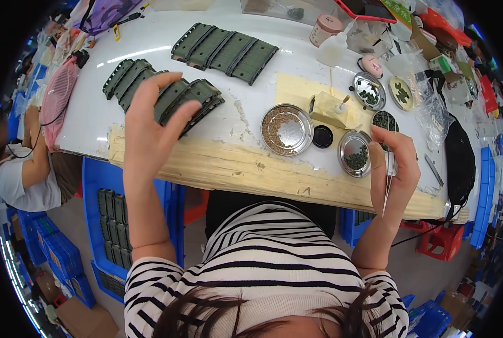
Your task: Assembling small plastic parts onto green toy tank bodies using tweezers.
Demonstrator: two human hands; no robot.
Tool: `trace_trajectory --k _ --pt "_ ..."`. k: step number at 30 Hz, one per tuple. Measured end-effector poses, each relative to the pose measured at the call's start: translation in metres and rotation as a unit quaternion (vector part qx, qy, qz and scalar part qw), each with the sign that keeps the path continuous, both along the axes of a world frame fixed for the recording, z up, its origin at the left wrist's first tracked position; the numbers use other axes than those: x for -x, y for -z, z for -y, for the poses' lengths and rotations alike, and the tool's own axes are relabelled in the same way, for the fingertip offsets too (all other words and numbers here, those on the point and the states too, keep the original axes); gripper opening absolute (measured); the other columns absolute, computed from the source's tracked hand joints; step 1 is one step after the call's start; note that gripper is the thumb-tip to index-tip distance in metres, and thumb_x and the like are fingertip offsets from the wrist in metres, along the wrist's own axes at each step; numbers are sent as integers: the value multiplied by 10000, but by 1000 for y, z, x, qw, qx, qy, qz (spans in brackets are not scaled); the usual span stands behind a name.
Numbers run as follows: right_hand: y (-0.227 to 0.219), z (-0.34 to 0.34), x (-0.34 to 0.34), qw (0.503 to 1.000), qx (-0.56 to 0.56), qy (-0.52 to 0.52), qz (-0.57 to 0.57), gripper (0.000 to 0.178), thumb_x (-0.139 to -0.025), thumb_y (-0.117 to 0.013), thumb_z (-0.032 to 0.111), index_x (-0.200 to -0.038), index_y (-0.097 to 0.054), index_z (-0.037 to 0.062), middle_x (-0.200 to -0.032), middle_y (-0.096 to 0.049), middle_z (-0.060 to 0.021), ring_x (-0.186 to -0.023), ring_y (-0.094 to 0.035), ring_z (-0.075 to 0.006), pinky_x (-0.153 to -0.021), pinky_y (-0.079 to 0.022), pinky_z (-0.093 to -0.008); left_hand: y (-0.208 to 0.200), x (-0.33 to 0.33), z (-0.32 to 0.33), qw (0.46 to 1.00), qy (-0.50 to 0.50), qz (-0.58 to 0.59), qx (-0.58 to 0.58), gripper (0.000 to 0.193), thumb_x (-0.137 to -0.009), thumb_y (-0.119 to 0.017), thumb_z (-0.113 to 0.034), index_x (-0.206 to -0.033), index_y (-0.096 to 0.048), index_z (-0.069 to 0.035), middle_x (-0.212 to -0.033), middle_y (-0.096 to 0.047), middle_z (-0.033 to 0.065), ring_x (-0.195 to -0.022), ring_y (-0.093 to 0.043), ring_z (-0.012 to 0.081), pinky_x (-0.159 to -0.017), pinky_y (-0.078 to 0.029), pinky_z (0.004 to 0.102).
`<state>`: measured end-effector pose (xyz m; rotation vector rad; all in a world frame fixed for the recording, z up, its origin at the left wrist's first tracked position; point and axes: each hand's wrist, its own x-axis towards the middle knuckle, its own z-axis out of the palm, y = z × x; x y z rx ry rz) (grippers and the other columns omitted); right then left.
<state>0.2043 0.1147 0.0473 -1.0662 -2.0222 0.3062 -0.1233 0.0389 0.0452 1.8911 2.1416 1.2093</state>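
Note:
Over the near end of a dark green ribbed panel (186, 98) my left hand (150, 127) is spread, thumb and fingers apart; I cannot tell whether it touches the panel. My right hand (403, 163) pinches a pair of metal tweezers (386, 194), held upright beside a round metal dish (355, 153) of small dark green pieces. Another dish (383, 121) of dark green bits is partly behind that hand. Left of these sits a metal dish (299, 135) with tiny brown pieces, and a black round cap (323, 136) lies beside it. Farther back rests a second ribbed panel (224, 52).
A small yellowish block (331, 111) holding a brush-like stick stands mid-table. Behind are a pink lidded tub (325, 29), a white bottle (333, 49) and more dishes. Plastic bags and a black strap (458, 163) crowd the right. Below left, a blue crate (96, 174) holds green panels; a person sits nearby.

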Motion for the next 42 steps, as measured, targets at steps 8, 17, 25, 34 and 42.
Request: trace_trajectory --k 8,17,25,34,42 --pt "0 6 5 999 6 -33 -8 213 -762 -683 -7 -972 -654 12 -837 -607 -92 -789 -559 -222 -740 -443 -300 17 111 -130 982 -15 -96 164 305 -888 -605 -247 -1084 -630 -15 -946 -670 101 -844 -617 197 -759 -487 314" --pt "0 7 0 999 20 -40 -22 211 -708 -713 -26 -902 -645 22 -844 -615 -95 -786 -567 -242 -713 -449 -303 18 138 -138 995 -40 -41 79 258 -901 -596 -204 -1073 -634 -15 -887 -668 72 -780 -609 152 -713 -478 289" --pt "13 29 51 934 163 -234 -216 338 -684 -810 69 -827 -506 34 -1043 -604 -184 -868 -638 -232 -759 -523 -307 -19 -15 -30 844 139 517 30 422 -929 -540 -125 -1307 -422 19 -1126 -608 120 -907 -647 160 -790 -549 318" --pt "11 33 35 832 382 -264 -305 313 -766 -690 -64 -767 -406 68 -931 -599 -126 -793 -536 -93 -725 -454 -233 36 -92 32 637 310 696 114 708 -723 -778 -33 -1317 -397 20 -1119 -603 99 -1055 -579 169 -924 -463 315" --pt "27 49 17 807 428 -255 -318 248 -793 -663 -42 -831 -437 54 -1008 -574 -126 -864 -542 -107 -810 -459 -261 52 -127 51 660 242 704 102 766 -760 -764 -158 -1370 -352 57 -1160 -562 112 -1080 -549 172 -939 -437 310"
